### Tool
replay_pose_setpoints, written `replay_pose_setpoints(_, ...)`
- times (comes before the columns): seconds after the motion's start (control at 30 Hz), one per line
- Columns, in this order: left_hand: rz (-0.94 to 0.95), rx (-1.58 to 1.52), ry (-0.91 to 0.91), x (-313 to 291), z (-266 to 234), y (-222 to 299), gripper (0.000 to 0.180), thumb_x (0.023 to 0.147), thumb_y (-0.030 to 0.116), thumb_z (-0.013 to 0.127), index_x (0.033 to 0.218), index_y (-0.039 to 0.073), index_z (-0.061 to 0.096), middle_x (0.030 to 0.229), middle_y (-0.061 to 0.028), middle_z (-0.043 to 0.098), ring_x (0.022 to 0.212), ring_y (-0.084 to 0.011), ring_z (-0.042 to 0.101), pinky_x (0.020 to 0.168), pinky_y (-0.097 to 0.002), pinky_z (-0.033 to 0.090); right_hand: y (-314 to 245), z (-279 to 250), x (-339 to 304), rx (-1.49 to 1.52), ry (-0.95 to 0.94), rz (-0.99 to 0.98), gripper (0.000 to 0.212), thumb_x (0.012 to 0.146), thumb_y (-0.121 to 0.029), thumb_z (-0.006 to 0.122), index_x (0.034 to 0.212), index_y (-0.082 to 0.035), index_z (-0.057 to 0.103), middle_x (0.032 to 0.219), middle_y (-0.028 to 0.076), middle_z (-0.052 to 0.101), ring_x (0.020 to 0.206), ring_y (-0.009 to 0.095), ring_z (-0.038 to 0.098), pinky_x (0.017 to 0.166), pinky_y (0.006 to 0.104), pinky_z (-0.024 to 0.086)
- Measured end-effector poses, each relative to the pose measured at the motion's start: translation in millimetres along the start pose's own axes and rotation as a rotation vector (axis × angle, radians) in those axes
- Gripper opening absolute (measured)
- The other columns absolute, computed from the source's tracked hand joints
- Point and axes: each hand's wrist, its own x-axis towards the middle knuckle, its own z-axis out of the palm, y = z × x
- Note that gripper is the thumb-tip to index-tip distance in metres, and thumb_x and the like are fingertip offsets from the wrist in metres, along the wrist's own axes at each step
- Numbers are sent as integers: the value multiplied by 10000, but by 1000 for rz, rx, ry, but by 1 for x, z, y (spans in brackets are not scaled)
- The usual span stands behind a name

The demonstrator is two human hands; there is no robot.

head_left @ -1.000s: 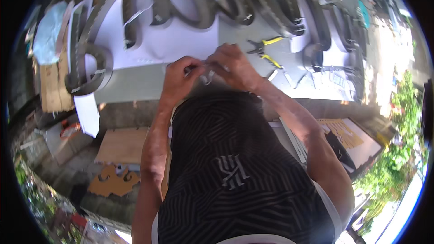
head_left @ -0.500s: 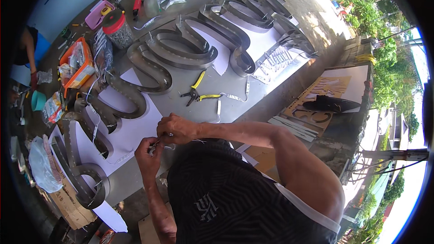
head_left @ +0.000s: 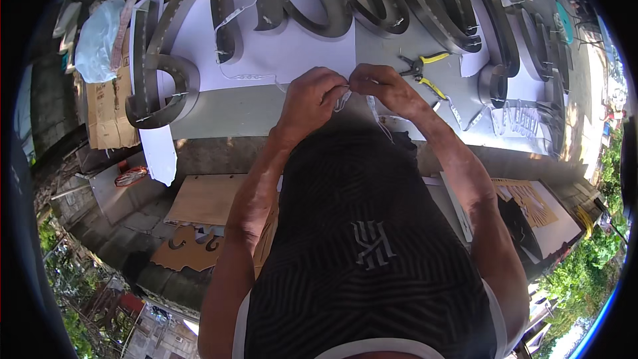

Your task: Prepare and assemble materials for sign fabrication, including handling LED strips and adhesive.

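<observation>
My left hand [head_left: 310, 101] and my right hand [head_left: 385, 90] meet fingertip to fingertip at the table's front edge. Each is closed in a pinch on thin white wire of an LED module string; the exact joint between the fingers is too small to make out. Loose lengths of the LED string [head_left: 374, 110] dangle below the hands. More of it [head_left: 249, 78] runs left onto the white sheet and up into a grey metal script-letter frame [head_left: 189, 86]. Yellow-handled wire strippers [head_left: 416, 67] lie spread just beyond my right hand.
Several joined metal letter frames [head_left: 392, 20] span the table on white sheets [head_left: 319, 53]. Bundled LED modules [head_left: 522, 121] lie at the right. A plastic bag [head_left: 98, 43] and cardboard [head_left: 109, 113] sit at the left. Cut brown boards [head_left: 206, 199] rest below the table edge.
The view has swung, so the table now lies straight ahead. My hands, formerly overlapped with the right above the left, are now side by side, both pinching the wire.
</observation>
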Motion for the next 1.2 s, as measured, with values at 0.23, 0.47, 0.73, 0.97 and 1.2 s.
replay_pose_setpoints(0.23,-112,-197,-5,-6,-3,0,86,866,61,697,944,27,716,863,-92,693,725,-214,667,661,-332,515,-9,-1,-1,128,-101,92,223,934,-198,624,999,13,654,905,66,648,881,150,583,838,317,454)
replay_pose_setpoints(0.47,-354,-426,-102,-9,-12,-6,108,881,96,714,974,49,742,797,-30,691,675,-90,618,570,-237,477,-10,16,-7,-130,193,-217,170,834,-45,749,994,-38,691,860,67,686,830,204,629,789,337,473)
replay_pose_setpoints(0.73,-443,-652,-95,-11,-13,-4,104,898,113,719,962,35,745,796,9,667,637,-56,556,543,-214,461,-6,24,-8,-524,410,-588,230,764,-30,775,976,-100,718,847,19,669,790,199,592,804,345,433)
replay_pose_setpoints(0.97,-432,-686,-62,-15,-14,-2,95,893,53,711,979,22,735,848,-6,680,687,-64,572,560,-217,473,-15,21,-7,-746,368,-793,281,730,-104,812,990,-69,709,866,5,638,804,193,580,805,365,423)
replay_pose_setpoints(1.2,-401,-663,-71,-17,-15,-3,85,901,4,688,976,13,727,910,-10,686,751,-72,589,582,-227,473,-21,23,-4,-774,352,-836,292,720,-169,832,966,-77,704,836,-5,633,771,183,575,790,361,435)
